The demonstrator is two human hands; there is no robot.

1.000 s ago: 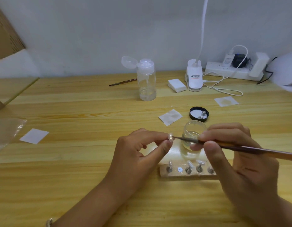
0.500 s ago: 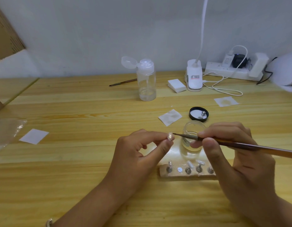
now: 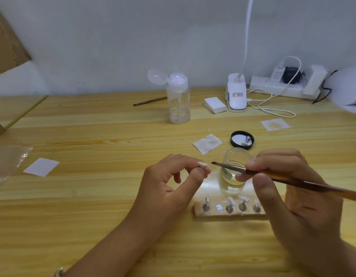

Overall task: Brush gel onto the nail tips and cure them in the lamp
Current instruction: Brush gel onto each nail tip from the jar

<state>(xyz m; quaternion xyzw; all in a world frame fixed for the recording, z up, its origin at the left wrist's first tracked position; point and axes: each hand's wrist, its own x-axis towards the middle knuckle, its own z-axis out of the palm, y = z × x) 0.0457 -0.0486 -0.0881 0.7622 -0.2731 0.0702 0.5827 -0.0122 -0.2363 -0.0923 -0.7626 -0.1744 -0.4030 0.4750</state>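
A clear nail tip (image 3: 203, 164) is pinched between the thumb and forefinger of the left hand (image 3: 173, 184), held above the wooden surface (image 3: 93, 196). A thin brush (image 3: 273, 174) is gripped near its metal collar by the fingers of the right hand (image 3: 293, 188); its dark bristle end is just beside the nail tip, a small gap being visible between them. The long brown handle runs off to the right edge.

Behind the brush, a small glass jar (image 3: 236, 166) with a little clear gel in it is seen on the surface. In front of it, a pale block (image 3: 229, 213) carries a row of small metal stands, several of them topped with nail tips. The jar's black lid (image 3: 242, 139) lies farther back, with two spare stands in it. White wipes (image 3: 207, 143) are scattered near it.

Farther away, a clear pump bottle (image 3: 178, 98) with its cap flipped open is placed, with a second brush (image 3: 150, 101) lying beside it. Against the wall, a white clip lamp (image 3: 236, 95), a stack of pads (image 3: 215, 105) and a power strip (image 3: 281, 88) are seen.
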